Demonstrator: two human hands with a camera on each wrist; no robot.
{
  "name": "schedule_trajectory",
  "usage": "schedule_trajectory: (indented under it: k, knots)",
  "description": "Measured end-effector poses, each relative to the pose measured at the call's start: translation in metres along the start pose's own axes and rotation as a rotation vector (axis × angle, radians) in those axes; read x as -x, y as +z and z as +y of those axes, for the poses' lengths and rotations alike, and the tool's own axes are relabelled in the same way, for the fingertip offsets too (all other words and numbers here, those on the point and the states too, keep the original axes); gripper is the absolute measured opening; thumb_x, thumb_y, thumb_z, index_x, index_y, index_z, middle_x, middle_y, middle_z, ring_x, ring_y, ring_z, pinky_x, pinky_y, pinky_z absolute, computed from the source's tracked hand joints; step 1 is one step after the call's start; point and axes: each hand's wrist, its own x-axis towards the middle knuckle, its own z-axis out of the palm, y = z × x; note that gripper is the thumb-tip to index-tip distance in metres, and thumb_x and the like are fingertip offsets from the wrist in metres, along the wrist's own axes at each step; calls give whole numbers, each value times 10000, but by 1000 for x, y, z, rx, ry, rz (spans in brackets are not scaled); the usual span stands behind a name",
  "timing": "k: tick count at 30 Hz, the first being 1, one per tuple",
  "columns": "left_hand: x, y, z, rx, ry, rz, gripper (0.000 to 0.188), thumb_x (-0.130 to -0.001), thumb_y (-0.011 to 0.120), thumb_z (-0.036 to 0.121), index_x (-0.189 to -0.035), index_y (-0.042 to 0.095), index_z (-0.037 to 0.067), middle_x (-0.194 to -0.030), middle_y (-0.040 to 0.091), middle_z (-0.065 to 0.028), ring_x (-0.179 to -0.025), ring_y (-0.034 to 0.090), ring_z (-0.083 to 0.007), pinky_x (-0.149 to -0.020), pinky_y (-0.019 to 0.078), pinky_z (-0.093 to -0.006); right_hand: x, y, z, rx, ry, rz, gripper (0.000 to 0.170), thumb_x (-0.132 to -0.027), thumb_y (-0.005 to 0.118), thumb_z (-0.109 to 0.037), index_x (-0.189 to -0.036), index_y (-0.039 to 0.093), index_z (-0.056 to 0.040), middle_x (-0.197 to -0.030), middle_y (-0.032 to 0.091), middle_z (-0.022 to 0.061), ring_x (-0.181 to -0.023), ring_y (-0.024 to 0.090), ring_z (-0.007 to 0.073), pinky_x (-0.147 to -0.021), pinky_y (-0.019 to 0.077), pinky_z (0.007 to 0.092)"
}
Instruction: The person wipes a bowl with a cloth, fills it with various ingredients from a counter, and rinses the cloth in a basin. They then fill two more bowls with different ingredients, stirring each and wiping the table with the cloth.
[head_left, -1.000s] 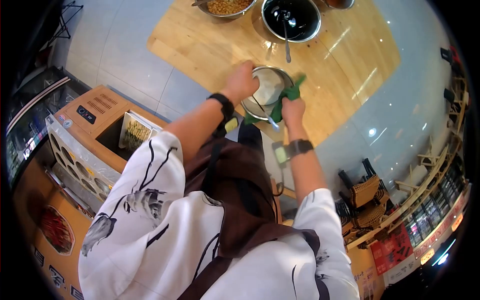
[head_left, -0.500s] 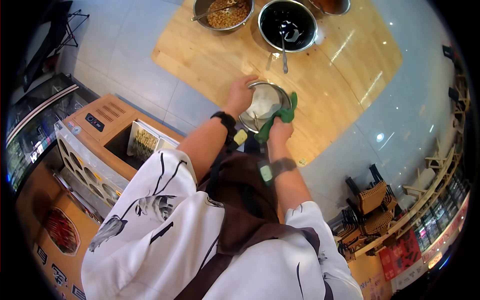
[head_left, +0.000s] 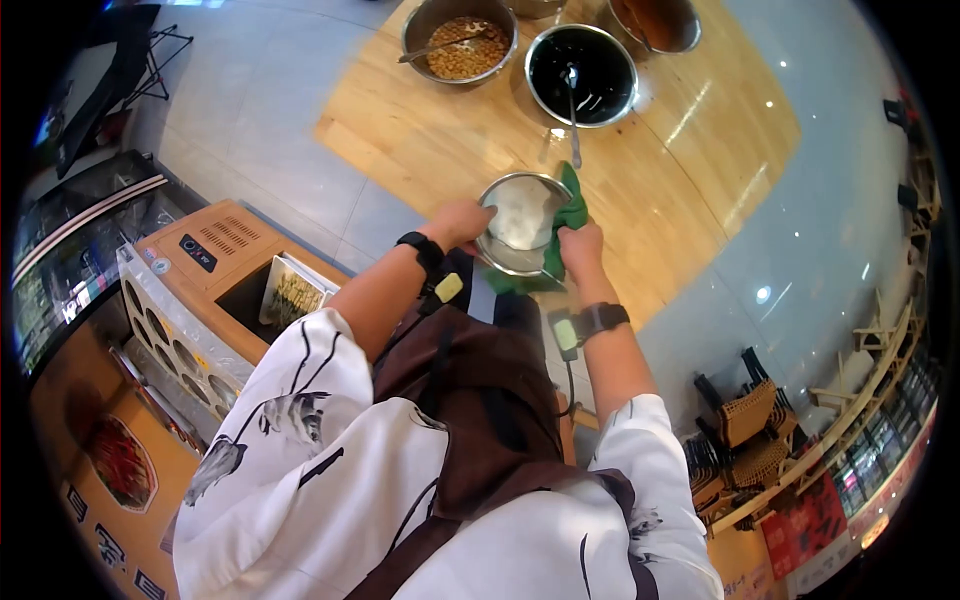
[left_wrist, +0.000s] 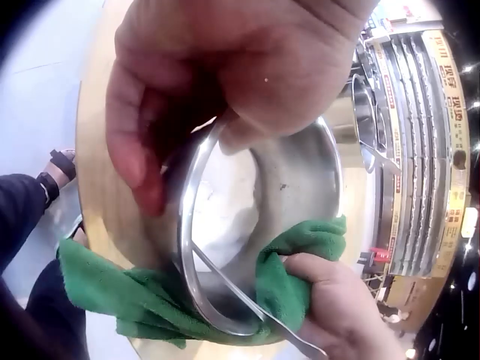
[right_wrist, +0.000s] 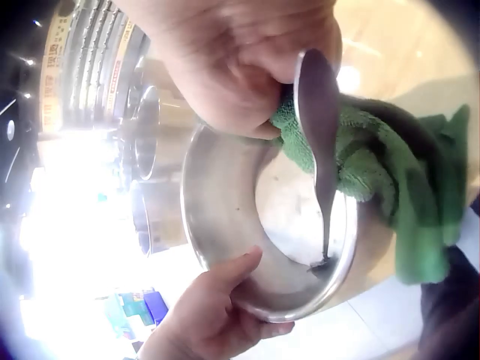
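Note:
A steel bowl (head_left: 510, 259) with white stuff (head_left: 522, 218) in its bottom is at the table's near edge, tilted in the wrist views. My left hand (head_left: 460, 222) grips its left side, thumb inside the rim and fingers outside. On the opposite side, my right hand (head_left: 581, 248) holds a bunched green cloth (head_left: 570, 212) against the rim. More of the cloth (left_wrist: 127, 289) trails around the outside of the bowl. A metal spoon (right_wrist: 318, 112) leans in the bowl, its handle sticking out over the rim near my right hand.
Farther back on the wooden table (head_left: 660, 190) stand a bowl of yellowish beans (head_left: 408, 42), a bowl of dark liquid (head_left: 632, 100) with a spoon, and a bowl of orange-brown food (head_left: 690, 30). An orange-topped cabinet (head_left: 205, 225) is at left; woven chairs (head_left: 750, 412) are at right.
The head view has shifted, showing more of the back bowls. My left hand has moved from the rim's far left to its left side. The spoon handle now leans further right.

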Motion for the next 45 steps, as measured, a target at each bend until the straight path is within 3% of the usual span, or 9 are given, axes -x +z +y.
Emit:
schedule_trajectory:
  k: [9,14,18,26,31,34,37,40,45]
  knots:
    - [-12,46,-45,660,162,178,347,-887,475,239,-1101,505,-32,-902,603,-171,-718,636,-277,-491,530,-390,36,48,-2,-705,316,76,232,-757,522,-11,-972,586,46,-866,625,102,-760,606,233,-673,473,325]
    - [2,23,-43,991,17,118,382,-911,419,323,-1145,458,23,-972,598,-145,-813,626,-275,-625,534,-401,45,57,-21,-878,460,-291,207,-809,579,-48,-995,583,44,-901,623,86,-778,610,197,-670,495,320]
    - [-6,-21,-57,1158,15,135,427,-911,411,362,-1170,441,24,-973,603,-144,-796,625,-276,-679,522,-402,53,55,-31,-814,373,-465,230,-800,607,-68,-1004,589,39,-921,627,92,-792,616,194,-677,501,318]
    - [-8,-135,-66,1125,149,80,566,-872,460,500,-1154,451,10,-1011,598,-152,-899,609,-260,-783,501,-371,72,23,-1,-568,408,-372,242,-783,607,-57,-1000,593,47,-933,631,99,-796,623,207,-699,503,322]
    - [10,-147,-68,1223,188,75,797,-835,487,559,-1306,281,-51,-1182,500,-187,-997,565,-279,-823,482,-368,85,9,5,-375,410,-405,308,-846,555,-126,-1103,535,44,-1027,600,110,-896,593,218,-759,477,326]
    - [31,-132,-85,1278,222,154,843,-848,473,551,-1346,186,-67,-1214,471,-194,-971,571,-281,-804,487,-364,89,12,-5,-212,308,-405,373,-841,572,-222,-1087,544,56,-1006,615,168,-902,604,266,-766,468,351]
    - [58,-105,-116,1185,280,175,735,-870,483,486,-1326,257,-43,-1186,492,-178,-953,574,-253,-782,492,-356,105,2,-41,761,-412,-307,317,-759,639,-271,-913,609,4,-885,593,251,-838,567,407,-730,464,451]
    - [88,-70,-154,987,235,312,565,-880,513,378,-1266,376,-10,-1146,520,-138,-927,579,-208,-747,492,-334,101,-2,-47,823,-652,-211,363,-710,636,-316,-881,621,4,-857,607,234,-822,575,406,-692,458,471]
    - [162,-25,-235,1010,128,572,385,-821,567,230,-1116,533,-15,-970,601,-92,-783,616,-163,-575,472,-281,77,-16,-35,842,-598,-484,438,-629,683,-355,-878,627,1,-849,629,223,-826,602,379,-704,483,435]
